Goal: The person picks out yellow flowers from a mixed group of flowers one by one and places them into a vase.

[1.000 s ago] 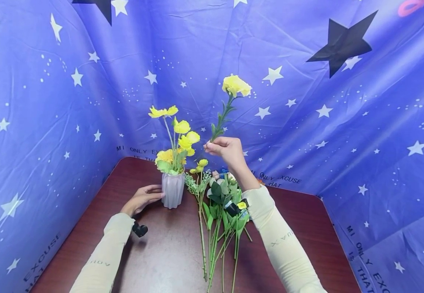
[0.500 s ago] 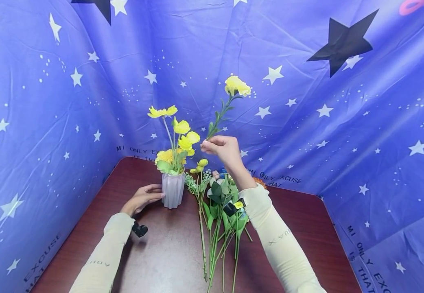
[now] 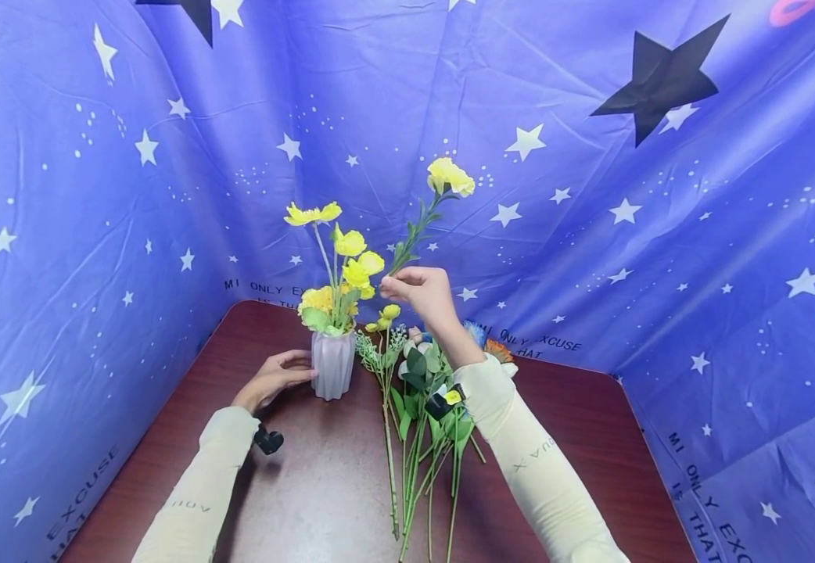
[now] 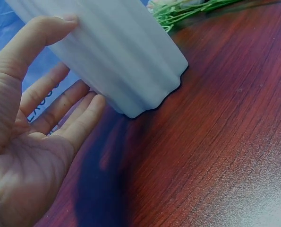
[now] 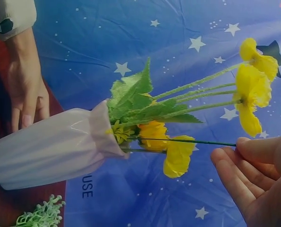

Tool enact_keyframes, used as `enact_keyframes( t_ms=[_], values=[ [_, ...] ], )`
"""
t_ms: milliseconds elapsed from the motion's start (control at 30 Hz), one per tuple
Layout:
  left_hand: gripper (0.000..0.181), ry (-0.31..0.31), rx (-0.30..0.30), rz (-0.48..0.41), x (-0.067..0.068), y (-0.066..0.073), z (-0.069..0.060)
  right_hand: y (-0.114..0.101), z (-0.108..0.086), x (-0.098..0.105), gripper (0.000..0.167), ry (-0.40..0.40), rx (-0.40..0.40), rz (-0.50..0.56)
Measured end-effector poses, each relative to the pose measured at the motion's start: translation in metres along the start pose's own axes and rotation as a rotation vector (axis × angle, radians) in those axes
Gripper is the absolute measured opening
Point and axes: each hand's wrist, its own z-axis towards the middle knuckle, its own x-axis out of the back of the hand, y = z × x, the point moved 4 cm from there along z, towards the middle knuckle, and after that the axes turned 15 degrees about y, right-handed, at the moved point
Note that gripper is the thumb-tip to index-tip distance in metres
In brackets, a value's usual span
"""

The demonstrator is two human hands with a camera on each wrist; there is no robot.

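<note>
Between thumb and fingers, my right hand pinches the thin green stem of a yellow carnation. Its bloom leans up and right in the head view. In the right wrist view the stem runs to the mouth of a pale fluted vase; whether its tip is inside I cannot tell. Several yellow flowers with green leaves stand in the vase. My left hand touches the vase's left side, thumb and extended fingers resting on it without wrapping round.
Right of the vase, a loose pile of long-stemmed flowers lies on the dark red table, blooms away from me. Orange and blue blooms show past my right forearm. A blue star-printed cloth hangs around the table.
My right hand has moved slightly left toward the vase, and the carnation has come left and, lately, a little lower with it. The left hand and vase have stayed almost still.
</note>
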Motion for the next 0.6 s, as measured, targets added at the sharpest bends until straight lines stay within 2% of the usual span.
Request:
enact_keyframes(
  t_ms=[100, 367, 600],
  values=[
    [0.061, 0.014, -0.007, 0.009, -0.0001, 0.0011, 0.0001, 0.0008, -0.0008, -0.0014, 0.018, 0.0, -0.008, 0.002],
    [0.065, 0.005, -0.014, -0.008, 0.0001, 0.0043, -0.0001, -0.0008, 0.0001, -0.0045, 0.019, 0.012, 0.004, -0.008],
    [0.064, 0.01, -0.014, -0.013, -0.0005, 0.0027, -0.0006, -0.0041, 0.0014, -0.0006, 0.017, 0.101, 0.03, 0.007]
  ],
)
